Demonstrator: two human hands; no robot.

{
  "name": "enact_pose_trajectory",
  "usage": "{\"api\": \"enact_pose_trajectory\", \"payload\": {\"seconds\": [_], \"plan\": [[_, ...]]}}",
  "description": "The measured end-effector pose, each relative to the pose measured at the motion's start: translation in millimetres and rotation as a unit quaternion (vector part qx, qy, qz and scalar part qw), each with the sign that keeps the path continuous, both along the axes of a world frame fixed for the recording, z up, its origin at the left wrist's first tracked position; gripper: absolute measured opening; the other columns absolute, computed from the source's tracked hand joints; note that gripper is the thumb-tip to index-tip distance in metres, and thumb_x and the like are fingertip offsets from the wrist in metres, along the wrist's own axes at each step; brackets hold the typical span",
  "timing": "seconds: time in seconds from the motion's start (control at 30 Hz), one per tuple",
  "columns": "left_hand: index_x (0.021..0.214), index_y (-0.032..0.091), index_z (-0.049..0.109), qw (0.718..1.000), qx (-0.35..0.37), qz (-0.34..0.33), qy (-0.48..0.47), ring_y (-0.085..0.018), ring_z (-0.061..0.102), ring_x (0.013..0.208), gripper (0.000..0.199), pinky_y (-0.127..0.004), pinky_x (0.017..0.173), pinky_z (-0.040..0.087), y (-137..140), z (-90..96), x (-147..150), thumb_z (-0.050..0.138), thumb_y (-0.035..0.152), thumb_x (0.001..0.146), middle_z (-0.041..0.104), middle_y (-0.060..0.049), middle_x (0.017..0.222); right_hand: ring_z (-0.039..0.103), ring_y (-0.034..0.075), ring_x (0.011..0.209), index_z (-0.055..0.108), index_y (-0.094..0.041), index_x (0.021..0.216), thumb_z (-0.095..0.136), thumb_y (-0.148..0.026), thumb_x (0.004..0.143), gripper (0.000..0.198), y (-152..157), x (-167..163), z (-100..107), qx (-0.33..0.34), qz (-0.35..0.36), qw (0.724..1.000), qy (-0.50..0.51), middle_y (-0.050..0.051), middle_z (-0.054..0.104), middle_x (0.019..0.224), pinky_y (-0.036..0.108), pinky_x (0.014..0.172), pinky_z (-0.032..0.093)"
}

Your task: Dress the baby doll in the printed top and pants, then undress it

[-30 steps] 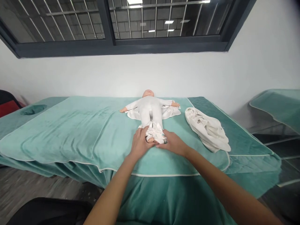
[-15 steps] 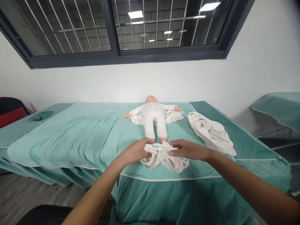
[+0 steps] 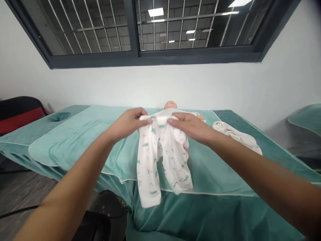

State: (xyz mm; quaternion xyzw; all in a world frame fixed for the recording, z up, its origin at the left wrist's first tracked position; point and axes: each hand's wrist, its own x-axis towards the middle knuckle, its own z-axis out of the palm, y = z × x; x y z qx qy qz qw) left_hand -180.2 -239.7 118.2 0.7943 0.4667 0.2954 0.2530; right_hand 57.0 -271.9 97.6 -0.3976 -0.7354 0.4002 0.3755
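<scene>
My left hand [image 3: 130,123] and right hand [image 3: 192,124], each nearly closed, are pinching the printed trousers [image 3: 148,164] by the waist; they're hanging before the doll [image 3: 170,104], over the near edge of the bed [image 3: 72,134]. A slackening pinch could be letting one side droop and twist.

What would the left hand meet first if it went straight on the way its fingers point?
Probably the right hand, which pinches the same waistband of the printed trousers farther along, though depth is unclear.

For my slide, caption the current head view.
Left hand and right hand hold small white patterned cloth trousers before a white-clad doll on a teal velvety bed.
</scene>
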Motion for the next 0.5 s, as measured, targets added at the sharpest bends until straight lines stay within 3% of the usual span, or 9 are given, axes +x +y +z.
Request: {"api": "enact_pose_trajectory", "payload": {"seconds": [0.1,0.17,0.27,0.37,0.43,0.5], "plan": [[0.1,0.019,0.059,0.969,0.146,0.133,-0.151,-0.019,0.059,0.094,0.028,-0.03,0.079,0.047,18.1,-12.5,0.4,0.063,0.04,0.081,0.064,-0.005,0.101,0.048,0.014,0.069,0.049,-0.022,0.077,0.061,-0.053,0.085,0.035,33.1,-26.0,2.0,0.046,-0.073,0.983,0.164,-0.003,0.049,0.072,0.027,0.064,0.038],[0.113,0.02,0.056,0.95,0.183,0.166,-0.192,-0.021,0.056,0.112,0.037,-0.034,0.094,0.046,31.8,-34.9,2.7,0.064,0.037,0.081,0.061,-0.007,0.121,0.051,0.015,0.074,0.051,-0.022,0.084,0.063,-0.048,0.083,0.028,59.4,-40.4,-7.5,0.066,-0.098,0.971,0.209,-0.002,0.052,0.077,0.028,0.068,0.042],[0.127,0.019,0.05,0.962,0.105,0.153,-0.201,-0.024,0.052,0.125,0.049,-0.04,0.104,0.042,45.4,-87.9,8.3,0.061,0.04,0.084,0.052,-0.013,0.138,0.057,0.018,0.083,0.051,-0.022,0.091,0.06,-0.04,0.082,0.022,92.7,-52.9,-40.4,0.073,-0.133,0.97,0.188,0.0,0.058,0.086,0.032,0.078,0.046],[0.133,0.014,0.048,0.974,0.011,0.137,-0.178,-0.029,0.05,0.13,0.057,-0.044,0.108,0.04,44.5,-144.9,16.4,0.062,0.04,0.084,0.047,-0.019,0.144,0.061,0.024,0.099,0.054,-0.019,0.098,0.058,-0.034,0.079,0.025,113.9,-49.6,-85.1,0.045,-0.155,0.985,0.053,0.007,0.063,0.1,0.04,0.091,0.047],[0.13,0.014,0.052,0.978,0.001,0.132,-0.163,-0.028,0.048,0.132,0.052,-0.044,0.113,0.036,38.4,-171.2,24.8,0.061,0.038,0.085,0.052,-0.018,0.14,0.055,0.028,0.119,0.053,-0.018,0.113,0.057,-0.035,0.078,0.039,126.9,-37.0,-110.4,0.079,-0.211,0.974,-0.008,0.014,0.06,0.124,0.044,0.102,0.043],[0.127,0.016,0.056,0.976,-0.005,0.126,-0.178,-0.027,0.049,0.133,0.045,-0.043,0.115,0.034,33.0,-183.8,37.7,0.059,0.038,0.087,0.056,-0.015,0.139,0.045,0.029,0.134,0.047,-0.015,0.129,0.056,-0.038,0.081,0.054,144.7,-17.4,-125.9,0.126,-0.255,0.958,-0.046,0.017,0.05,0.142,0.045,0.11,0.037]]}}
